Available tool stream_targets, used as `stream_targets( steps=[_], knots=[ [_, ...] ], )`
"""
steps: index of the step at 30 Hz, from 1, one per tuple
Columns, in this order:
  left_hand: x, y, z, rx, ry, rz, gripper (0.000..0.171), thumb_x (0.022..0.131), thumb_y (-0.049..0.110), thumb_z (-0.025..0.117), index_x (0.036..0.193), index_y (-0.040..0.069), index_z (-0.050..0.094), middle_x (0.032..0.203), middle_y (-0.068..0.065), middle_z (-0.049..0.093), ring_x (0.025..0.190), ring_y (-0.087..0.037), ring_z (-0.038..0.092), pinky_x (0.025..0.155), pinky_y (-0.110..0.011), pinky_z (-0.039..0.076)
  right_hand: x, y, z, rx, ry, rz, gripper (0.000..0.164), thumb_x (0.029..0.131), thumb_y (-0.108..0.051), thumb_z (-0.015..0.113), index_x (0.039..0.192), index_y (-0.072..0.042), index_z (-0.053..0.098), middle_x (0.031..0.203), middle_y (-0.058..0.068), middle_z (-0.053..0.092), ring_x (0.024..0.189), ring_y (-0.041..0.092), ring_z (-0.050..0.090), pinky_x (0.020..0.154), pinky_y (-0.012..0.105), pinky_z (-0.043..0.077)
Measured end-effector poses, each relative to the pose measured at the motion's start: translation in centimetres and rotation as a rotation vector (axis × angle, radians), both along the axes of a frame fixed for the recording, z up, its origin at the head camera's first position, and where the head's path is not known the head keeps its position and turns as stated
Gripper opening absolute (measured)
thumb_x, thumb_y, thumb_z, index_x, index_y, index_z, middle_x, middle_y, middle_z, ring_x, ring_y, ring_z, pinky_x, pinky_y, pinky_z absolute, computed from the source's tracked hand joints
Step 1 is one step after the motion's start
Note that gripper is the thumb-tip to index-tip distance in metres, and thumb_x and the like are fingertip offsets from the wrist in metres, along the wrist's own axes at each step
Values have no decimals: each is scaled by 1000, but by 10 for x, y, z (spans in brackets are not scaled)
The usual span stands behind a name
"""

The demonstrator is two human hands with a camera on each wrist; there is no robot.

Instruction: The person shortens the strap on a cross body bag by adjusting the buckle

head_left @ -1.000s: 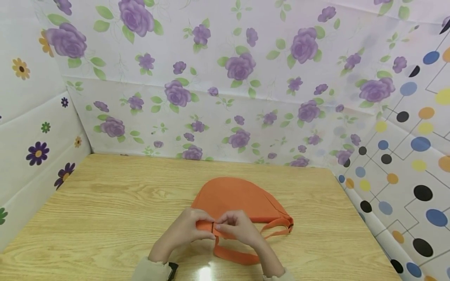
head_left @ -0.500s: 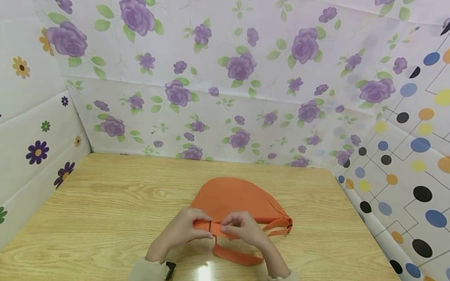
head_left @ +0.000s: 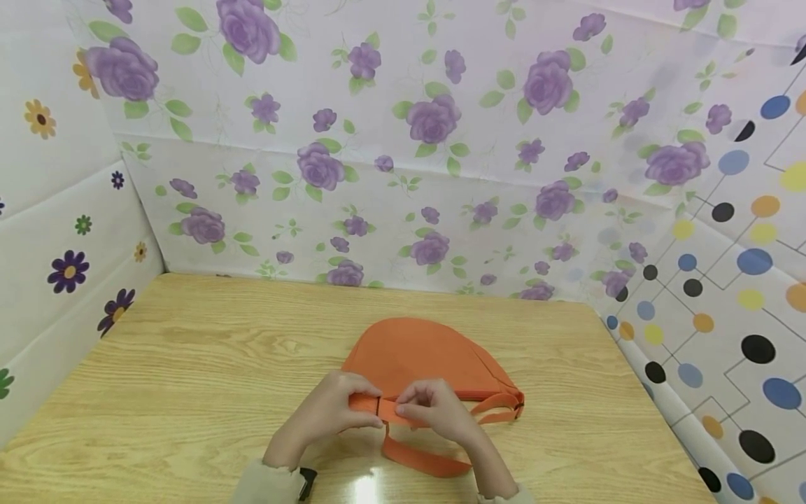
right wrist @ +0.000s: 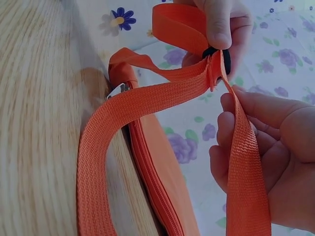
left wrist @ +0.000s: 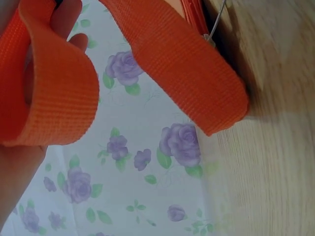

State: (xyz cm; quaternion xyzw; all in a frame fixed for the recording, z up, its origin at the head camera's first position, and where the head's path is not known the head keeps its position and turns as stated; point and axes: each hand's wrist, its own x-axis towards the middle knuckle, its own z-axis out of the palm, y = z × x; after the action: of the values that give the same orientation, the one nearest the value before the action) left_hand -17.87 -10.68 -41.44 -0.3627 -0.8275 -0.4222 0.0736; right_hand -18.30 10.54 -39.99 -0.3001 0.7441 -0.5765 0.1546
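Note:
An orange bag [head_left: 422,353] with a zipper [right wrist: 152,182] along one edge lies on the wooden table, its webbing strap [right wrist: 142,101] looping in front. My left hand [head_left: 330,409] grips the strap by a black slider buckle [right wrist: 216,55]; in the right wrist view its thumb presses close to the buckle. Just to the right, my right hand [head_left: 437,411] pinches the strap's length coming out of the buckle, between thumb and fingers. A loop of webbing [left wrist: 64,93] bulges beside the left hand in the left wrist view, hiding part of the fingers.
The wooden table [head_left: 208,364] reaches to a flowered cloth wall [head_left: 378,210] at the back. Patterned sheets stand at the left [head_left: 69,224] and right [head_left: 705,336]. A black object [head_left: 306,483] shows at my left sleeve.
My right hand has shifted slightly right along the strap, widening the gap between the hands. The left hand has barely moved, and the bag stays in place.

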Motion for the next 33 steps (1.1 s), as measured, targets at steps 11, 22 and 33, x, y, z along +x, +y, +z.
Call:
stream_targets(
  steps=[11, 22, 33],
  knots=[
    [2, 2, 3, -68, 27, 28, 32, 67, 24, 77, 88, 1, 70, 84, -3, 67, 76, -12, 61, 65, -23, 47, -3, -3, -6, 27, 22, -15, 11, 84, 0, 59, 84, 10, 62, 71, 27, 59, 52, 7, 51, 49, 37, 48],
    [1, 7, 3, -74, -5, 26, 31, 67, 27, 77, 89, 6, 71, 84, 2, 67, 73, -6, 59, 62, -20, 46, 1, -8, 1, 28, 15, -18, 10, 84, 2, 57, 84, 12, 61, 71, 31, 57, 53, 6, 50, 50, 31, 48],
    [0, 10, 0, -125, 56, 56, 33, 67, 32, 76, 88, 7, 71, 83, 3, 67, 74, -7, 60, 66, -22, 46, 2, -12, 2, 4, 11, -18, 9, 84, 4, 57, 84, 12, 60, 73, 32, 57, 54, 7, 51, 50, 23, 46]
  ],
)
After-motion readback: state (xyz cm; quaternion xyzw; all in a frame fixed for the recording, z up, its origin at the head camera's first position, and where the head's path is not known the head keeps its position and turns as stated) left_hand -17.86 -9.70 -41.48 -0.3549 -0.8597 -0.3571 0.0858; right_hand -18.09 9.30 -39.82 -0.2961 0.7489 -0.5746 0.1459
